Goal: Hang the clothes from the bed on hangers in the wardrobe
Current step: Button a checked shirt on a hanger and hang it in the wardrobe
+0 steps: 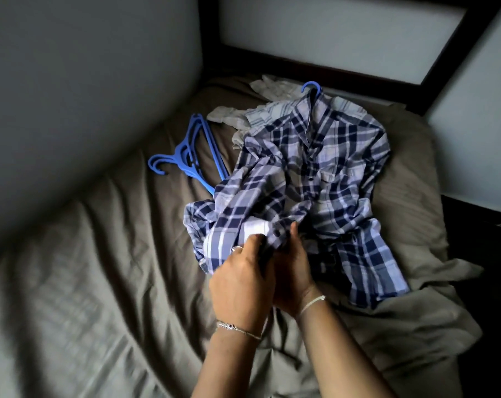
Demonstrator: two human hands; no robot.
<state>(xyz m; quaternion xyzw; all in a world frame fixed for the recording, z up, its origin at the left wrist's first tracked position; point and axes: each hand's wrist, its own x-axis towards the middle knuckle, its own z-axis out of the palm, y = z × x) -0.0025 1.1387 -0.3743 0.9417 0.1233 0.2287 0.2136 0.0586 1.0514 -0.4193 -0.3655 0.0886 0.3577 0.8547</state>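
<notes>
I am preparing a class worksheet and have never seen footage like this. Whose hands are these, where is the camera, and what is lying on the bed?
There is no machine here. A person wears one wide-angle camera on the head, which looks down at their own hands. The left hand and right hand both grip a bunched part of a blue plaid shirt lying on the bed. The hook of a blue hanger sticks out at the shirt's collar. Spare hangers lie stacked to the left, and pale clothes lie behind the shirt.
</notes>
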